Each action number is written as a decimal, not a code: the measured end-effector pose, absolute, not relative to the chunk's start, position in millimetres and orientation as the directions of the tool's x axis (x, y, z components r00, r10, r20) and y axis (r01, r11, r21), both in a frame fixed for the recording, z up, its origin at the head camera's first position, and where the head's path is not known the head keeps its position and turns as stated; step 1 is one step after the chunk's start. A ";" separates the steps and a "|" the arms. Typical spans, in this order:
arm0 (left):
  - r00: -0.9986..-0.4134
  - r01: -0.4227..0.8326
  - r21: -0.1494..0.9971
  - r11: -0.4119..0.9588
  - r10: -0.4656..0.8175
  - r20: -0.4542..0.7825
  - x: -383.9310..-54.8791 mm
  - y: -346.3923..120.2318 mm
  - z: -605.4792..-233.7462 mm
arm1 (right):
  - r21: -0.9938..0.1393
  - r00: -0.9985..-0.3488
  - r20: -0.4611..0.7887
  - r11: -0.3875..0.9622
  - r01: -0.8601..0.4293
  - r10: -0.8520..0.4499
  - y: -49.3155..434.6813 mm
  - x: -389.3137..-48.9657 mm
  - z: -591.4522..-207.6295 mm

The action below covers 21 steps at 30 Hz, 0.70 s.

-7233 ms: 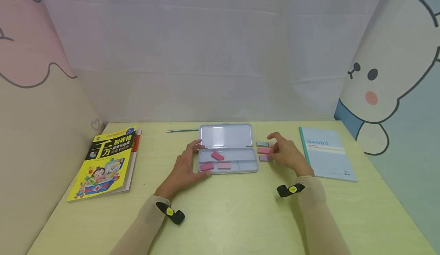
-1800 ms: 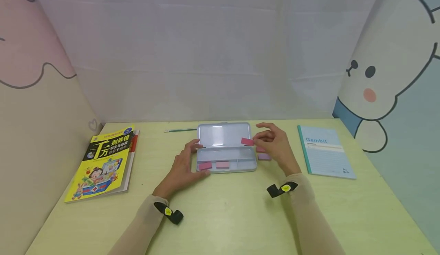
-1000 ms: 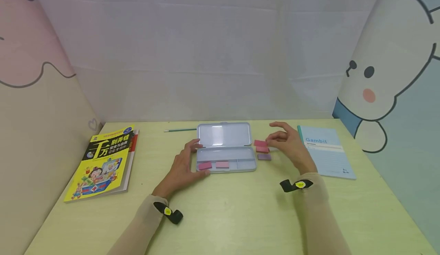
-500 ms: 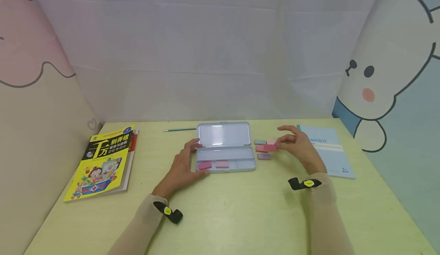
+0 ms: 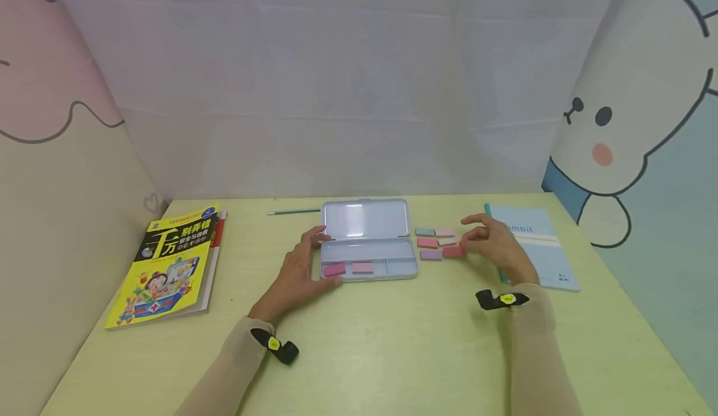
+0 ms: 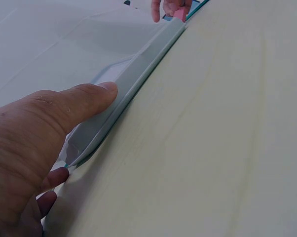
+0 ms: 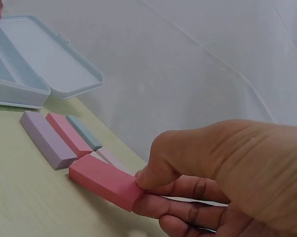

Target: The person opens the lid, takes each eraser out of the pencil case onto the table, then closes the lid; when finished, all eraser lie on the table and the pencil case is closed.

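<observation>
My left hand [image 5: 293, 282] grips the left end of an open pale blue pencil case [image 5: 359, 251], thumb along its front edge and fingers at its side. Two pink erasers lie in the front compartment, a darker eraser [image 5: 335, 269] and a lighter eraser [image 5: 362, 268]. Right of the case, my right hand [image 5: 496, 247] pinches a deep pink eraser [image 7: 106, 180] by one end between thumb and fingers, low over the table. Beside it are a purple eraser [image 7: 47, 139], a pink eraser [image 7: 68, 134], a grey-green eraser [image 7: 83, 131] and a light pink eraser [image 5: 445, 232]; a whitish one is partly hidden.
A pencil [image 5: 294, 212] lies behind the case's left side. Yellow book [image 5: 168, 272] sits on another at the left. A light blue notebook [image 5: 544, 254] is at the right, partly behind my right hand. White sheet [image 5: 359, 91] hangs at the table's back.
My right hand has lifted the deep pink eraser out of the case's rear compartment and carried it right, then forward to the end of the purple eraser. My left hand stays on the case.
</observation>
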<state>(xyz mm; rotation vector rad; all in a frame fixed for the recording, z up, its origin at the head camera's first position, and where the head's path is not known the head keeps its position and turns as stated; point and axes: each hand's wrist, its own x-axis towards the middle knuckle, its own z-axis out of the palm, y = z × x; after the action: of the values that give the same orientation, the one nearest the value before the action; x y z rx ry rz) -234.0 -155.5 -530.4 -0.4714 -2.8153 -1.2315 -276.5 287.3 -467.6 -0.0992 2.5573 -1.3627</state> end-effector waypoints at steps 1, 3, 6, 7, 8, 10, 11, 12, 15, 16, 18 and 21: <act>-0.953 0.289 0.711 0.641 0.262 0.151 -234.1 -155.5 -530.6 | -0.819 -0.967 -0.185 0.571 0.055 -0.173 287.3 -277.2 -468.3; -0.952 0.294 0.709 0.641 0.264 0.156 -234.3 -155.7 -531.1 | -0.809 -0.965 -0.201 0.584 0.065 -0.170 287.1 -278.5 -469.5; -0.950 0.299 0.706 0.642 0.267 0.160 -234.8 -156.1 -532.2 | -0.801 -0.963 -0.210 0.595 0.070 -0.170 286.7 -279.7 -471.0; -0.950 0.301 0.705 0.642 0.268 0.162 -235.2 -156.2 -532.6 | -0.801 -0.963 -0.208 0.596 0.065 -0.173 286.3 -279.9 -471.2; -0.950 0.301 0.706 0.641 0.268 0.162 -235.4 -156.5 -532.8 | -0.799 -0.963 -0.203 0.599 0.060 -0.175 286.0 -280.2 -471.8; -0.951 0.298 0.705 0.643 0.265 0.160 -235.7 -156.7 -533.2 | -0.791 -0.965 -0.195 0.610 0.049 -0.175 285.1 -280.9 -472.6; -0.951 0.296 0.704 0.645 0.264 0.158 -235.7 -156.8 -533.3 | -0.786 -0.966 -0.189 0.617 0.041 -0.177 284.7 -280.8 -472.8; -0.952 0.294 0.704 0.646 0.263 0.156 -235.7 -156.8 -533.4 | -0.780 -0.967 -0.183 0.625 0.034 -0.176 284.3 -280.9 -473.0; -0.953 0.291 0.705 0.647 0.261 0.154 -235.2 -156.7 -532.9 | -0.760 -0.970 -0.176 0.649 0.025 -0.169 282.9 -280.7 -473.0; -0.953 0.291 0.706 0.646 0.262 0.154 -235.2 -156.7 -532.8 | -0.756 -0.971 -0.171 0.655 0.020 -0.167 282.7 -280.6 -472.9; -0.953 0.290 0.708 0.644 0.263 0.152 -235.3 -156.6 -532.7 | -0.748 -0.972 -0.171 0.663 0.023 -0.160 283.4 -281.0 -472.8; -0.954 0.286 0.710 0.644 0.263 0.145 -235.7 -156.6 -532.4 | -0.743 -0.977 -0.150 0.669 0.010 -0.153 284.5 -281.8 -470.9</act>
<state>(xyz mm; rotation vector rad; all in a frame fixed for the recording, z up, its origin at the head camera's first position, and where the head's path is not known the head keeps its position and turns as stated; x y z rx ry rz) -235.7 -156.6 -532.4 -0.4712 -2.8226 -1.2258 -281.8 284.5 -470.9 -0.1165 2.6837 -1.1969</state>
